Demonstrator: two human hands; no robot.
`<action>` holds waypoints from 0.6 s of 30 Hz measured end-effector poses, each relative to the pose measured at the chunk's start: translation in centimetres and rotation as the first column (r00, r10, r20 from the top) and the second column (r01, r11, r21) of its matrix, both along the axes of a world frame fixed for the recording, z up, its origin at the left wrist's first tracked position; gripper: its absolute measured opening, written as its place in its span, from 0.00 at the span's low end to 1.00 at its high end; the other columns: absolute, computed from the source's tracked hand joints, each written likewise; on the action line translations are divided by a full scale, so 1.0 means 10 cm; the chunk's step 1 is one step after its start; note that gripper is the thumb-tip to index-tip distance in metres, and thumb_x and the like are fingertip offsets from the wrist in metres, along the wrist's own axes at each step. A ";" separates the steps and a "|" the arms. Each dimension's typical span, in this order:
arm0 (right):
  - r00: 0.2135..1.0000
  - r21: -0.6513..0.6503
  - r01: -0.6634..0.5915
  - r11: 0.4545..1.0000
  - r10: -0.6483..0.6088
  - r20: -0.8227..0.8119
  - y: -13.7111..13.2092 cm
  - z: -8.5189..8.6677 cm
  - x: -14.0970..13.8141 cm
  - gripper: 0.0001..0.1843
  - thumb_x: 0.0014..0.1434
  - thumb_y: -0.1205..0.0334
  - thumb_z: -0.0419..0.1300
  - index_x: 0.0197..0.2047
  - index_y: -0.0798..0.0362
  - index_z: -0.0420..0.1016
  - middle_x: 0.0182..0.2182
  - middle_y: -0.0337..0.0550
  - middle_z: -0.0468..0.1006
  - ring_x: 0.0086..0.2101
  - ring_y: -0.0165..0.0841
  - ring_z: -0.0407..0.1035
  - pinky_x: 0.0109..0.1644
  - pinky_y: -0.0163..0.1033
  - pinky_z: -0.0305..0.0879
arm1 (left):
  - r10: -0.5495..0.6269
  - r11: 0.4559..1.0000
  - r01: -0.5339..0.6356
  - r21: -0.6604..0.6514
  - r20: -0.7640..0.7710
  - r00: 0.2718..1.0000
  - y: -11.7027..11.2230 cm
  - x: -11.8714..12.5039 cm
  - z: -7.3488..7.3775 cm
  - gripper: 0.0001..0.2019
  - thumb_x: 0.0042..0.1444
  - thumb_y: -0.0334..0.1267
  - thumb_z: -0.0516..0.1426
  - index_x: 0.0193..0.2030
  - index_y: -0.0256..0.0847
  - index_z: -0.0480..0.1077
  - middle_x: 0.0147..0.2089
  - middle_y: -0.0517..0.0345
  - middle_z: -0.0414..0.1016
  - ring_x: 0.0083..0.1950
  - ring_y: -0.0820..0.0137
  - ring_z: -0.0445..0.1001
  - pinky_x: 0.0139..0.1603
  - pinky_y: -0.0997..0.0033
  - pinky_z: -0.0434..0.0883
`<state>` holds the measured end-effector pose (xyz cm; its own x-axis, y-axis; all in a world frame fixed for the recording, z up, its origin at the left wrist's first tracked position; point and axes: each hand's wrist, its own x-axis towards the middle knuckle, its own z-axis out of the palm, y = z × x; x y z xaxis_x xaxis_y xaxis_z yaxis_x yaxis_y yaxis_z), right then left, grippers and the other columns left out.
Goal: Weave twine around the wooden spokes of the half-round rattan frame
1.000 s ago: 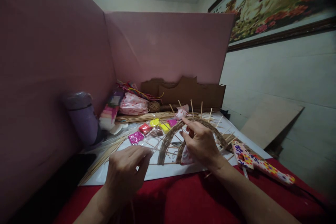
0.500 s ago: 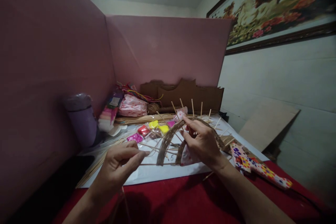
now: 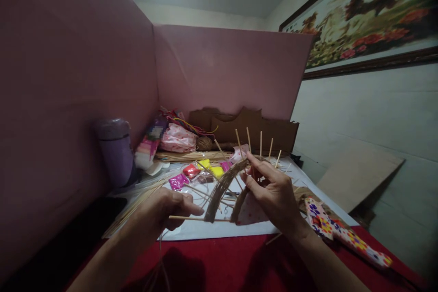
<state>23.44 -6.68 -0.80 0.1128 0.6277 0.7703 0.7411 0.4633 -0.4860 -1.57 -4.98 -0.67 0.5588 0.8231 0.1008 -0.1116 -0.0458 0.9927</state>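
A fan-shaped frame of thin wooden sticks, with two brown woven twine bands [image 3: 222,187], stands arched over the white sheet. My right hand [image 3: 273,191] grips the top of the outer band between thumb and fingers. At the frame's left end, my left hand [image 3: 171,205] is closed, its thumb beside the lowest stick [image 3: 186,218]. Thin strands of twine [image 3: 162,260] hang beneath the left hand; its fingertips are partly hidden. Several bare stick ends poke up beyond the outer band.
A purple tumbler [image 3: 116,155] stands at left. Behind are a twine ball [image 3: 204,143], a pink cloth bundle [image 3: 178,138] and torn cardboard [image 3: 242,127]. Colourful packets [image 3: 178,182] lie mid-table. At right rests a flower-patterned glue-gun-shaped tool [image 3: 345,232]; a board [image 3: 362,173] leans at the wall.
My left hand has moved right and down to the frame's lowest stick. The right hand still holds the woven band. The whole view has shifted slightly.
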 end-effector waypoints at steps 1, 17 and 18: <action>1.000 -0.003 0.004 1.000 -0.004 0.001 0.00 0.00 0.00 0.25 0.58 0.60 0.59 0.59 0.51 0.66 0.30 0.38 0.72 0.29 0.29 0.65 0.37 0.38 0.65 | -0.021 1.000 0.021 -0.005 0.007 1.000 0.00 0.01 0.00 0.20 0.47 0.45 0.51 0.29 0.33 0.80 0.18 0.62 0.53 0.21 0.77 0.49 0.22 0.72 0.45; 0.980 0.107 0.195 0.975 -0.197 0.003 0.07 -0.05 0.05 0.25 0.57 0.59 0.60 0.58 0.51 0.68 0.30 0.39 0.73 0.30 0.31 0.67 0.36 0.39 0.64 | 0.204 0.975 -0.196 0.106 -0.072 0.976 -0.01 0.15 -0.14 0.12 0.41 0.46 0.65 0.27 0.39 0.80 0.17 0.60 0.64 0.19 0.81 0.52 0.19 0.79 0.49; 0.978 0.111 0.204 0.973 -0.206 0.011 0.07 -0.06 0.06 0.25 0.57 0.59 0.59 0.58 0.51 0.67 0.31 0.39 0.73 0.30 0.31 0.67 0.37 0.39 0.65 | 0.239 0.964 -0.230 0.129 -0.053 0.970 -0.02 0.17 -0.14 0.11 0.41 0.45 0.65 0.27 0.39 0.80 0.19 0.59 0.67 0.20 0.80 0.54 0.19 0.79 0.51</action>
<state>23.99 -6.02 -1.37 0.2121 0.5054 0.8364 0.8360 0.3493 -0.4231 0.12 -5.21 -2.11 0.3606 0.9158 0.1769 -0.0165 -0.1834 0.9829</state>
